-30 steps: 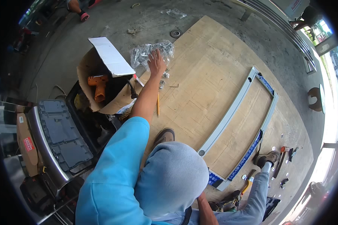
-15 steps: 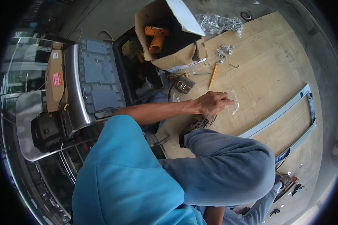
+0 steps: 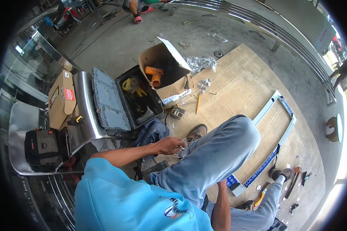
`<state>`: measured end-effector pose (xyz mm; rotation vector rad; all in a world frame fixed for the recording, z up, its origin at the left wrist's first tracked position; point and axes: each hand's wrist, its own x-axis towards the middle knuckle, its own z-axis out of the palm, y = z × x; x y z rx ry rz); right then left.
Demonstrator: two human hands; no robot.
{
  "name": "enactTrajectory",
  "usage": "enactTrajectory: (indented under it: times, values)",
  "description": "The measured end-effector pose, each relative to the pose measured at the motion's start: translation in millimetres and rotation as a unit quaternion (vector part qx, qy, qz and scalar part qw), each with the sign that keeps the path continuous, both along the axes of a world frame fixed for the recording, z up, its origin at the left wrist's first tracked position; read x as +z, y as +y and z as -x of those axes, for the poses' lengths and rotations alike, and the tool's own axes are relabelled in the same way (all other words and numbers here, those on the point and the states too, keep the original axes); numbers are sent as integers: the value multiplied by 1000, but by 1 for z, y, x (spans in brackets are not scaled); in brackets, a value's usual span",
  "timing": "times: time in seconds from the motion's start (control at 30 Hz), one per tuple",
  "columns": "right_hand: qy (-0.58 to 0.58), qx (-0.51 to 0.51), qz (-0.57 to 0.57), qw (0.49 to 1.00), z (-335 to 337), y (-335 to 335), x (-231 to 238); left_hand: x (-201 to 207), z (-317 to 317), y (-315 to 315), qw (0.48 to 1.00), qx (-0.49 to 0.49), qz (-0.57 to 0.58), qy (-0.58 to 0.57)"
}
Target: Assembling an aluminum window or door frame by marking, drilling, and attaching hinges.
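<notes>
My left hand is closed on a crumpled piece of clear plastic wrap, beside my bent knee and just short of my brown shoe. My right forearm comes up from the lower edge and passes behind my leg, which hides that hand's fingers. Beyond the knee, on a plywood board, lies a long grey frame with blue strips. A yellow pencil and a tape measure lie ahead of my left hand.
An open black toolbox with a grey lid stands at the left, a carton holding an orange tool against it. A metal bench carries a cardboard box and a dark bag. Hand tools lie at right. Another person is far off.
My left hand has drawn back from over the board toward my knee, now with the clear plastic wrap in it. The view has tilted up, showing more floor and the far person.
</notes>
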<state>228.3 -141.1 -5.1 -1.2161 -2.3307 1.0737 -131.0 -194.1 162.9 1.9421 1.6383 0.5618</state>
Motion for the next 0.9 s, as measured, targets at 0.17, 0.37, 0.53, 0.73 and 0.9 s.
enactTrajectory:
  times: [0.17, 0.37, 0.53, 0.73, 0.9]
  values:
    - [-175, -161, 152, 959, -14, 8, 28, -2, 31, 156, 988, -120, 91, 43]
    - [-198, -164, 171, 951, -4, 12, 44, 32, 69, 333, 995, -6, 85, 47]
    - [-134, -147, 195, 960, 15, 16, 28, 16, 152, 424, 812, 539, -157, -159]
    - [-122, -231, 274, 925, 3, 20, 2, -51, 164, 467, 592, 741, -75, -309]
    - [-40, -244, 457, 854, 13, 47, 8, -119, 190, 499, 910, 291, -97, 279]
